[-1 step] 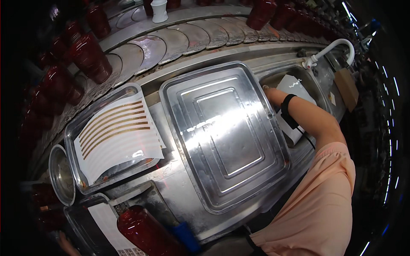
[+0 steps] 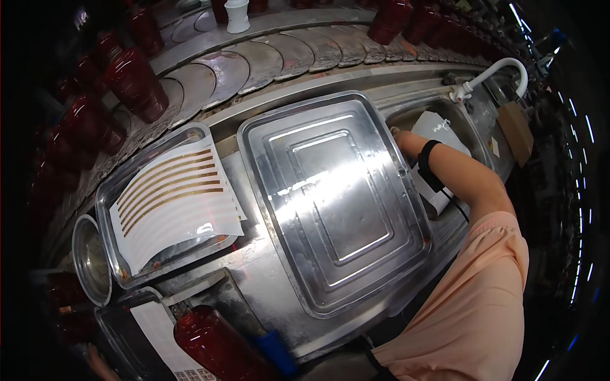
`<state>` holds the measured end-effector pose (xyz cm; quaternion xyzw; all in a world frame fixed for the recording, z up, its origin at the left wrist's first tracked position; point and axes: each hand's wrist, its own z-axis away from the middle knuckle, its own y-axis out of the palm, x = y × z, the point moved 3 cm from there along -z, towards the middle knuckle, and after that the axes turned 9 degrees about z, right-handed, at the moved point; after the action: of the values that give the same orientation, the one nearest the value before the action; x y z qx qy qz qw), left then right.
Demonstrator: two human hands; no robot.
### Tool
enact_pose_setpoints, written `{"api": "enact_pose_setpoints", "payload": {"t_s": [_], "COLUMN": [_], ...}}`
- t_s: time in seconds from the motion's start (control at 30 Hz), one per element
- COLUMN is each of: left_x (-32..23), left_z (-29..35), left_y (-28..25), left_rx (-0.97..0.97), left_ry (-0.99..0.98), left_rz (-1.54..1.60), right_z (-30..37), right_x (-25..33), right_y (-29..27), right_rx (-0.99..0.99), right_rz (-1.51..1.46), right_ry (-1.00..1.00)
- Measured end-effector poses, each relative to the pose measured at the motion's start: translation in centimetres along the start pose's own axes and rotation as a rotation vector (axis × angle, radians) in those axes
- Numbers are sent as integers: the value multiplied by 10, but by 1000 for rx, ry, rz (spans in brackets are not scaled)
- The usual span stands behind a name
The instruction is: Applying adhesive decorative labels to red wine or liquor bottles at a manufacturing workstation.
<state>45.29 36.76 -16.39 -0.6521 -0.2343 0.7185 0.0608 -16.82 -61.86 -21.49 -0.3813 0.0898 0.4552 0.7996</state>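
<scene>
My right hand (image 2: 402,138) reaches over the sink (image 2: 406,114) at the far right, with a black band (image 2: 429,159) round the wrist. Its fingers are mostly hidden behind the raised edge of a large metal tray (image 2: 343,190), so their grip cannot be made out. White sheets (image 2: 438,130) lie in the sink beside and beneath the forearm. My left hand is out of view. Left of the large tray, a smaller metal tray (image 2: 197,131) carries a white sheet with gold stripes (image 2: 168,190).
A white tap (image 2: 508,63) and a brown box (image 2: 515,133) stand at the sink's right. Dark red bottles (image 2: 135,82) and a white bottle (image 2: 237,16) line the plate conveyor (image 2: 254,63). A red bottle (image 2: 219,343) and blue object (image 2: 276,349) are at the near left, a metal bowl (image 2: 92,260) farther left.
The conveyor plates and the red bottle on them at the left have shifted very slightly to the right. My right arm has hardly moved.
</scene>
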Motion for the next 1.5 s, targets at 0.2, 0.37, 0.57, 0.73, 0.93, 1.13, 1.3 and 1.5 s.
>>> {"api": "enact_pose_setpoints", "payload": {"t_s": [0.2, 0.37, 0.57, 0.73, 0.93, 1.13, 1.3, 1.5], "left_x": [-16, -24, 7, 18, 3, 7, 18, -5], "left_z": [50, 47, 18, 0, 11, 15, 7, 29], "left_y": [56, 39, 36, 24, 35, 40, 43, 54], "left_rx": [-93, -152, -39, -169, -140, -138, -205, -162], "left_ry": [-27, -7, -90, -3, -49, -21, 9, 99], "left_rz": [-178, -273, -196, -239, -195, -245, -239, -158], "right_z": [-36, 13, 15, 20, 12, 38, 52, 60], "right_x": [-31, -5, -16, -15, -32, -33, -41, -48], "right_y": [45, 10, 13, 13, 31, 17, 14, 11], "right_rx": [-144, -157, -56, -48, -20, 27, 0, 0], "right_rz": [190, 305, 384, 517, 525, 403, 323, 191], "right_ry": [-381, -289, -218, -256, -260, -206, -145, -141]}}
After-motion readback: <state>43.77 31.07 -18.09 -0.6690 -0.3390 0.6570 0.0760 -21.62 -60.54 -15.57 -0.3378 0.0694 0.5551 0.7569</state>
